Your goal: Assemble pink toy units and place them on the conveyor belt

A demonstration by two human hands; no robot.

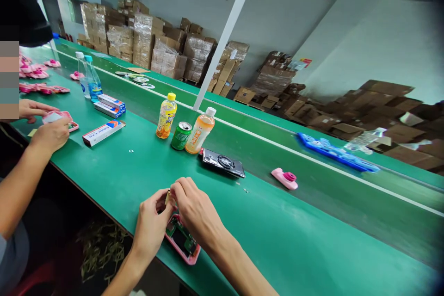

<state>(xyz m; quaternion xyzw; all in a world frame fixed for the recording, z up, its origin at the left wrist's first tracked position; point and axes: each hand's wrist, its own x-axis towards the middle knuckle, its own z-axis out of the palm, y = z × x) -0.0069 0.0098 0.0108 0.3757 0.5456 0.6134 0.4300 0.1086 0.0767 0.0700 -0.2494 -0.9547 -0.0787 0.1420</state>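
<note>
Just below my hands, a pink plastic casing [194, 259] lies on the green table with its inside facing up. A green circuit board [189, 243] and a dark rectangular part show inside it. My left hand [152, 222] and my right hand [194, 208] meet over the casing's far end, fingers pinched together. Between their fingertips is a small yellowish strip [168, 197], which the left fingers seem to grip. Whether the right fingers hold the same strip is hidden.
Beyond my hands lie a black phone [224, 163], a green can [181, 136], two drink bottles and a pink toy camera [285, 178]. A blue tray [336, 155] sits on the belt. At left, a co-worker's hands [55, 134] hold a pink casing near several small boxes [104, 132].
</note>
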